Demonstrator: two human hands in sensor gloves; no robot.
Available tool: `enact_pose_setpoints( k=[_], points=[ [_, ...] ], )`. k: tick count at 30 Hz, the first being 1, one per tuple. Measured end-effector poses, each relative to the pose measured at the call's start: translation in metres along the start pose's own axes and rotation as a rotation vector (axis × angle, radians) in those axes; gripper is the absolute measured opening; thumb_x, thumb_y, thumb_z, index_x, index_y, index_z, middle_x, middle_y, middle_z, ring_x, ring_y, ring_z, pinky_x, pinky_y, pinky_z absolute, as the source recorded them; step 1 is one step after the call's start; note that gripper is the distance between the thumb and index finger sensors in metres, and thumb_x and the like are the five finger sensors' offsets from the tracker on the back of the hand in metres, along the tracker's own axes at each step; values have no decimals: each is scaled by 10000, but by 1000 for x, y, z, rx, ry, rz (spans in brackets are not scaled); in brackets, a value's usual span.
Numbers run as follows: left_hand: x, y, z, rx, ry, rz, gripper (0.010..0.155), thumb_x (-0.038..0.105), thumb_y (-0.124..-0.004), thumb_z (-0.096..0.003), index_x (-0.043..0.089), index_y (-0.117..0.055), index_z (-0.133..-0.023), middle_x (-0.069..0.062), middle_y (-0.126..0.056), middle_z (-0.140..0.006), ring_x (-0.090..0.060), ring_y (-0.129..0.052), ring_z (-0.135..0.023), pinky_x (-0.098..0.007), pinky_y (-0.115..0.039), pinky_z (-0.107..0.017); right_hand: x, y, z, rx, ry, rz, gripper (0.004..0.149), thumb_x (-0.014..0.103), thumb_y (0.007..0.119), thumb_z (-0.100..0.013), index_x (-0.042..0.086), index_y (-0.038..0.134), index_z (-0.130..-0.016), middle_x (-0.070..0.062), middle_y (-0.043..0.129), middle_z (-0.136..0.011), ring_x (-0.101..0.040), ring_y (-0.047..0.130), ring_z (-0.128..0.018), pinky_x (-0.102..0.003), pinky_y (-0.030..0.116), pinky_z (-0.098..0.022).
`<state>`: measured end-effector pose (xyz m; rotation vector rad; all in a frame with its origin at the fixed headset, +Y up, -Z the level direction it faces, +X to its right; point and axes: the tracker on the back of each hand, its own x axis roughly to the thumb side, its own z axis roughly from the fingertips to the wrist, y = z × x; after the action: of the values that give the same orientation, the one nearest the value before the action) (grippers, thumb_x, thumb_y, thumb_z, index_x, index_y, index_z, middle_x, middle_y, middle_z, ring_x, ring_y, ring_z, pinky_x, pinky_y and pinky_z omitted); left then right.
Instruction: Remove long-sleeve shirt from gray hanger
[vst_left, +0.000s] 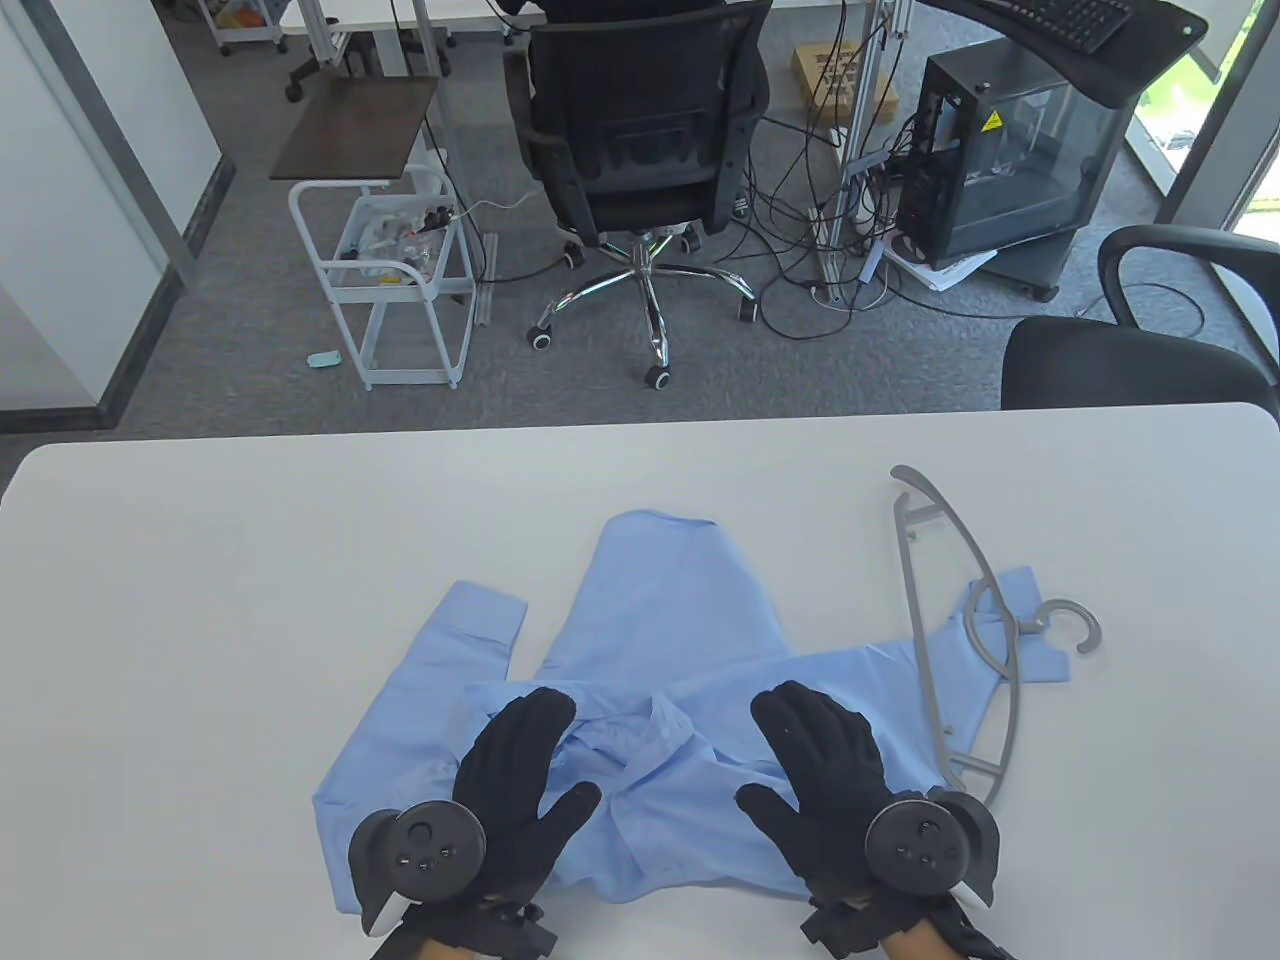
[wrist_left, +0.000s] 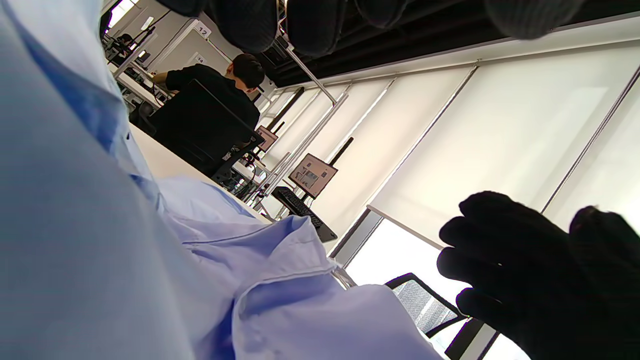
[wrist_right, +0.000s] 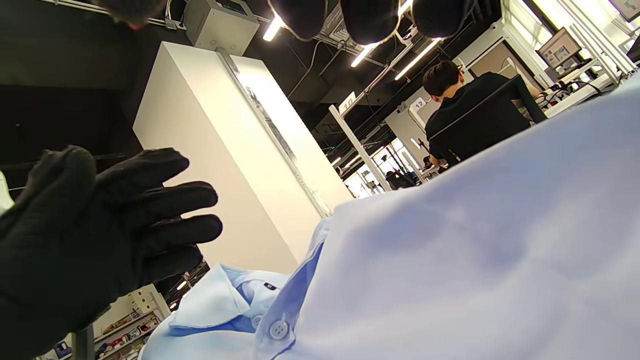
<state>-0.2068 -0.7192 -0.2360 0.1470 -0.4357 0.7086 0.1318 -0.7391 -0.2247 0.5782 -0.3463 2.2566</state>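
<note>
A light blue long-sleeve shirt lies spread on the white table, collar toward me. The gray hanger lies free of it at the right, resting partly on the right sleeve with its hook pointing right. My left hand and right hand are open, palms down, fingers extended over the shirt's chest on either side of the collar. Neither holds anything. The left wrist view shows the shirt and my right hand. The right wrist view shows the buttoned collar and my left hand.
A black chair stands at the table's far right edge. Beyond the table are an office chair, a white cart and a computer case on the floor.
</note>
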Motion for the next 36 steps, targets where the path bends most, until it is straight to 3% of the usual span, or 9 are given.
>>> enact_pose_setpoints(
  k=[36],
  points=[
    [-1, -4, -1, -7, 16, -36, 811, 722, -606, -496, 324, -394, -1170, -89, -459, -1235, -470, -517, -1145, -648, -442, -810, 3, 4, 2, 12, -5, 29, 777, 621, 636, -605, 135, 471, -1188, -278, 424, -1194, -641, 389, -1042, -838, 247, -636]
  ],
)
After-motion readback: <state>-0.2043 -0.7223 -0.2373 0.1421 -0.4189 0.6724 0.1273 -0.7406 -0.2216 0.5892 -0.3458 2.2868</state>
